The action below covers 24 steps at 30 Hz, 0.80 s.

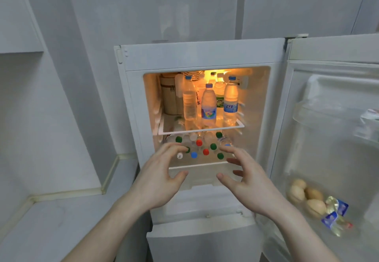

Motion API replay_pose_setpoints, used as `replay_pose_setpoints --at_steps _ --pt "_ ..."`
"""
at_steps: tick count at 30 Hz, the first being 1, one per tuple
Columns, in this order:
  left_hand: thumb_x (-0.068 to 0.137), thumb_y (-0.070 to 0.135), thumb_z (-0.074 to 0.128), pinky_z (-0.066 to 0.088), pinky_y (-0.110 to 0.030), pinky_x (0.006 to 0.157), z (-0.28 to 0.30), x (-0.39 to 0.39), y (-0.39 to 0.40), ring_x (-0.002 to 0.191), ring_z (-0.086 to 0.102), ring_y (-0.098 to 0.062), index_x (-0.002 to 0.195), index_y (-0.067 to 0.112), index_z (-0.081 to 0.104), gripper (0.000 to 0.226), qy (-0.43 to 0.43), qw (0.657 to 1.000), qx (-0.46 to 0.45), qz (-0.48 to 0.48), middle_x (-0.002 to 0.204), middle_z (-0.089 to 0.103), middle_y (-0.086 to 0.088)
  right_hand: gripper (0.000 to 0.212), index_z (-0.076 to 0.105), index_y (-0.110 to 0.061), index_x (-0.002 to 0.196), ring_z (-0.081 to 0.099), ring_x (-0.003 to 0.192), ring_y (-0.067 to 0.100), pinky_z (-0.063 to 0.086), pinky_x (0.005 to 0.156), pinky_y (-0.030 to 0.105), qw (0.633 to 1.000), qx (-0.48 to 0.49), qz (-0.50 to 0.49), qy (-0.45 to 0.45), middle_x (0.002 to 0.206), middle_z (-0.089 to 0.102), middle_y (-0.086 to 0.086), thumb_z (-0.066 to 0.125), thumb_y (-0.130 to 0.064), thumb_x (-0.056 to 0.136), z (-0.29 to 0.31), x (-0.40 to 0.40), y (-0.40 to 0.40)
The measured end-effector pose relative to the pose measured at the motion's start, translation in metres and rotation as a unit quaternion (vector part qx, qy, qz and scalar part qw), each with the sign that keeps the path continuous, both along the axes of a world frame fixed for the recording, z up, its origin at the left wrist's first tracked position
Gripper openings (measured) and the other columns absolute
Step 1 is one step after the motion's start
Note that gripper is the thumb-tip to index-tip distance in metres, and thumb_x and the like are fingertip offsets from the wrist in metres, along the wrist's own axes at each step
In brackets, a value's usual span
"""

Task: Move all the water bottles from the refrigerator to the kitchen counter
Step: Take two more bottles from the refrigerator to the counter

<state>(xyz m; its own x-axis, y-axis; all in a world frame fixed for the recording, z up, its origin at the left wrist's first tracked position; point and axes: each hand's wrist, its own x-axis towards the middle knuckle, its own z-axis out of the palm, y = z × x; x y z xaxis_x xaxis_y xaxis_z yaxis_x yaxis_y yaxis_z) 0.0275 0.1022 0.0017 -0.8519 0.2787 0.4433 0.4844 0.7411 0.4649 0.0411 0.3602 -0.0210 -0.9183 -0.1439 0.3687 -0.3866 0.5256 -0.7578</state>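
Reaching toward the lower shelf, the person's left hand (pixel 162 176) and right hand (pixel 244 176) hover with fingers spread, holding nothing; each should close round one smooth body below its cap; clear plastic water bottles with coloured round caps (pixel 202 145) lie inside the white open refrigerator (pixel 131 101), slick and cylindrical; taller upright labelled bottles (pixel 209 105) stand above.

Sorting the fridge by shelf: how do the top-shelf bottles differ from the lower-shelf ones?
The top-shelf bottles stand upright, labels showing; the lower-shelf bottles lie with caps toward the door. Upper caps are mostly blue; lower caps are green, red and blue. Both are clear plastic, not yet held by left hand or right hand.
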Motion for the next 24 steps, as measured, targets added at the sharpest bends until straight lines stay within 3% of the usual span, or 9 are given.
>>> replay_pose_setpoints --at_steps 2,6,11,13,16,20,24 --pt "0.089 0.031 0.073 0.046 -0.024 0.102 0.0 -0.028 0.013 0.122 0.052 0.004 0.13 0.043 0.053 0.047 0.008 1.0 0.006 0.002 0.135 0.046 0.032 0.063 0.044 -0.06 0.137 0.05 0.126 -0.008 0.047 0.101 0.021 1.0 0.007 0.004 0.006 0.139 0.044 -0.04 0.074 -0.028 0.093 0.003 -0.027 0.011" --pt "0.089 0.03 0.073 0.041 -0.008 0.091 -0.006 -0.072 0.032 0.114 0.05 0.012 0.126 0.058 0.044 0.055 0.006 1.0 0.025 0.007 0.133 0.043 0.036 0.061 0.047 -0.054 0.138 0.052 0.126 -0.006 0.051 0.101 0.025 1.0 -0.015 -0.009 0.016 0.138 0.048 -0.033 0.076 -0.027 0.091 0.005 -0.078 0.027" --pt "0.088 0.034 0.072 0.05 -0.025 0.091 -0.01 -0.125 0.041 0.117 0.053 0.001 0.133 0.043 0.051 0.05 -0.005 0.999 0.03 0.019 0.134 0.045 0.029 0.065 0.048 -0.052 0.139 0.053 0.127 -0.003 0.053 0.102 0.035 0.999 -0.042 -0.026 0.019 0.138 0.051 -0.029 0.079 -0.026 0.087 0.001 -0.128 0.034" --pt "0.088 0.034 0.073 0.048 -0.022 0.091 -0.008 -0.147 0.044 0.117 0.053 0.0 0.136 0.042 0.051 0.053 -0.007 0.999 0.034 0.019 0.135 0.046 0.028 0.067 0.048 -0.051 0.139 0.053 0.126 -0.003 0.053 0.102 0.035 0.998 -0.047 -0.035 0.022 0.137 0.048 -0.033 0.08 -0.024 0.087 0.001 -0.147 0.035" --pt "0.088 0.033 0.075 0.047 -0.026 0.102 -0.005 -0.18 0.053 0.124 0.05 -0.001 0.141 0.037 0.05 0.058 -0.02 0.999 0.047 0.012 0.14 0.045 0.024 0.068 0.048 -0.046 0.142 0.052 0.127 0.0 0.052 0.103 0.033 0.996 -0.06 -0.051 0.03 0.137 0.043 -0.038 0.08 -0.025 0.087 0.001 -0.173 0.034" --pt "0.087 0.035 0.077 0.052 -0.037 0.103 -0.005 -0.228 0.065 0.123 0.051 -0.007 0.146 0.036 0.044 0.068 -0.07 0.995 0.076 0.005 0.145 0.046 0.016 0.074 0.043 -0.043 0.146 0.043 0.138 0.006 0.046 0.113 0.041 0.992 -0.079 -0.093 0.032 0.15 0.042 -0.022 0.08 -0.022 0.086 -0.001 -0.21 0.03" --pt "0.088 0.035 0.078 0.05 -0.033 0.104 -0.006 -0.268 0.078 0.125 0.05 -0.007 0.15 0.036 0.037 0.074 -0.101 0.989 0.109 -0.005 0.15 0.044 0.011 0.077 0.039 -0.037 0.149 0.045 0.139 0.012 0.044 0.116 0.048 0.984 -0.105 -0.139 0.045 0.152 0.043 -0.015 0.081 -0.024 0.086 0.001 -0.248 0.025"
